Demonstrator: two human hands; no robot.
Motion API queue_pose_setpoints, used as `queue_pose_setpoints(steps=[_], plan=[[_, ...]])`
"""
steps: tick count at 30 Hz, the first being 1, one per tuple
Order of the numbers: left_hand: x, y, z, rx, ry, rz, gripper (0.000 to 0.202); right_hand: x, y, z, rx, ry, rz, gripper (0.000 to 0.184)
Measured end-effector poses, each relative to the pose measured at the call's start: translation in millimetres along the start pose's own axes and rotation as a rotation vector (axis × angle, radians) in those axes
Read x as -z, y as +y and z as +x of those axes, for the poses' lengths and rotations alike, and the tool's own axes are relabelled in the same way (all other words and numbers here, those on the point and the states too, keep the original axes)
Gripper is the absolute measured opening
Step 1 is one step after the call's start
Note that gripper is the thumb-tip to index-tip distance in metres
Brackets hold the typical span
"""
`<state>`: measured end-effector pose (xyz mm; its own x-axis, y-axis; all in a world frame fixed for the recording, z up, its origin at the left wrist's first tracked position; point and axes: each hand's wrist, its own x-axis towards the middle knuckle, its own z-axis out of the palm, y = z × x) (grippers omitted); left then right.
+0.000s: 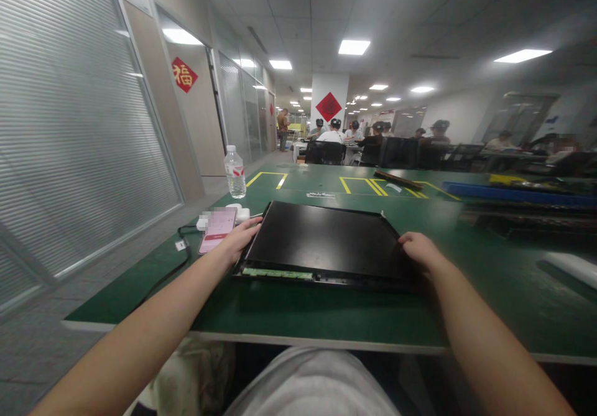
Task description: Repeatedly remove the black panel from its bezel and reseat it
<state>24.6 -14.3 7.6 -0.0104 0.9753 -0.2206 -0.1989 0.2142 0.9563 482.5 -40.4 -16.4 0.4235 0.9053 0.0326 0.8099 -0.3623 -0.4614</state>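
Clasping the black panel [326, 239] are left hand [239, 238] and right hand [420, 249]; red sign [184, 74] reads 福.

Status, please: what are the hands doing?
Left hand, right hand on panel side edges. Panel flat on table. Phone beside left hand.

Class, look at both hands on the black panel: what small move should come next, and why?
Probably a slight, level lift with both hands. The left hand and right hand sit at opposite side edges of the black panel, which lies flat on the green table; a phone beside its left edge makes sliding risky.
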Motion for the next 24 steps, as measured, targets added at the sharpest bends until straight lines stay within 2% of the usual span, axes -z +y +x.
queue_pose_setpoints(steps=[7,12,18,21,24], plan=[[-3.7,2.4,-4.7,0.033,-0.007,-0.032,0.041,-2.1,2.1,1.6,0.002,0.031,-0.001,0.032],[2.0,0.1,2.9,0.036,-0.097,-0.099,0.047,-2.5,3.1,2.2,-0.006,0.033,0.005,0.033],[6.0,2.3,7.7,-0.011,-0.168,-0.177,0.042,-2.8,4.2,2.1,-0.008,0.033,0.036,0.032],[5.9,4.4,4.9,-0.036,-0.162,-0.185,0.036,-2.7,4.5,2.1,0.003,0.038,0.039,0.029],[4.3,6.3,-0.7,-0.034,-0.181,-0.145,0.046,-1.0,2.2,0.2,0.005,0.030,0.037,0.029]])
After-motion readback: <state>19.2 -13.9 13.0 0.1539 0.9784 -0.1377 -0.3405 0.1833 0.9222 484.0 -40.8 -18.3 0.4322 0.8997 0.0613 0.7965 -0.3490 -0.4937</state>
